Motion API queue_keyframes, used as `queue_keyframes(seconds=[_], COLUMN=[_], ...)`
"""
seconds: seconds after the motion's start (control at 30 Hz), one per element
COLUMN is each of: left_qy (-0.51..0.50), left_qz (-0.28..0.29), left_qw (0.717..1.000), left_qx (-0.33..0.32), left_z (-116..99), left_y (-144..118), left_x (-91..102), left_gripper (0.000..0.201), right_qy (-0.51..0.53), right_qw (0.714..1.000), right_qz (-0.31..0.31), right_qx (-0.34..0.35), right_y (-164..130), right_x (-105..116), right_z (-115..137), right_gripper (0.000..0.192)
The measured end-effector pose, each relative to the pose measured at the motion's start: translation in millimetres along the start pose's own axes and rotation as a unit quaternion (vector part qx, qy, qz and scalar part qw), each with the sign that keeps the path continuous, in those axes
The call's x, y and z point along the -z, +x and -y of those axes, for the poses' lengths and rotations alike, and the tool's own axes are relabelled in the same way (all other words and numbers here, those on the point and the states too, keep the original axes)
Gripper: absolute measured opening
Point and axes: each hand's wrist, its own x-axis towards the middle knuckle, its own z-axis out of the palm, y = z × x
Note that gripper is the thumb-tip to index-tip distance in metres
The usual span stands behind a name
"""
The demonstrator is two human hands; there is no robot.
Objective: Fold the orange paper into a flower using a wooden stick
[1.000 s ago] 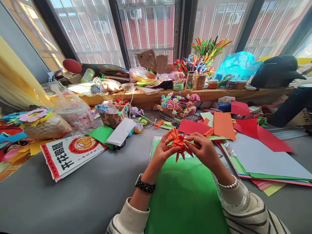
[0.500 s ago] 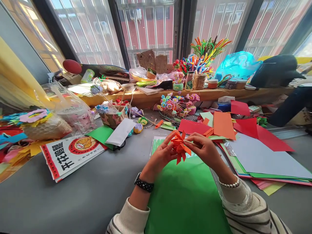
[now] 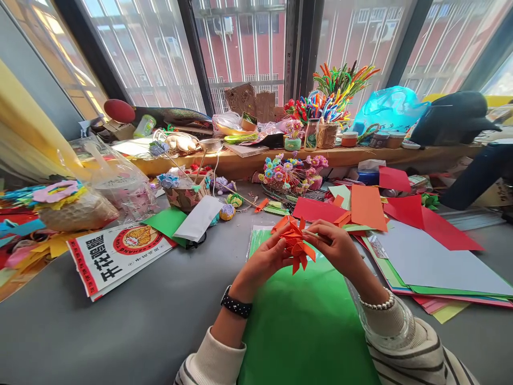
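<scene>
Item: orange folded-paper piece with pointed flaps (image 3: 295, 243), held in the air above the far edge of the bright green paper sheet (image 3: 304, 321) on the grey table (image 3: 120, 331). Left hand (image 3: 262, 262): fingers pinched on its left side. Right hand (image 3: 336, 247): fingertips closed on its right side. Beyond the green sheet: loose red and orange paper sheets (image 3: 363, 206); left of it, a printed white-and-red bag (image 3: 114, 254).
</scene>
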Motion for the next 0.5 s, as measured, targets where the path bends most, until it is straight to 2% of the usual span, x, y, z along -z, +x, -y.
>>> queue_keyframes(seconds=[0.37,0.5], left_qy=[0.000,0.004], left_qz=[0.004,0.012], left_qw=[1.000,1.000], left_qx=[0.001,0.007], left_z=[1.1,0.3], left_y=[0.7,-0.1], left_x=[2.4,2.5], left_gripper=[0.046,0.046], right_qy=[-0.047,-0.053], right_qw=[0.999,0.998], right_qz=[-0.011,-0.004], right_qx=[0.017,0.017], right_y=[-1.5,-1.8], right_x=[-2.9,-1.3], right_z=[6.3,6.7], right_gripper=[0.018,0.022])
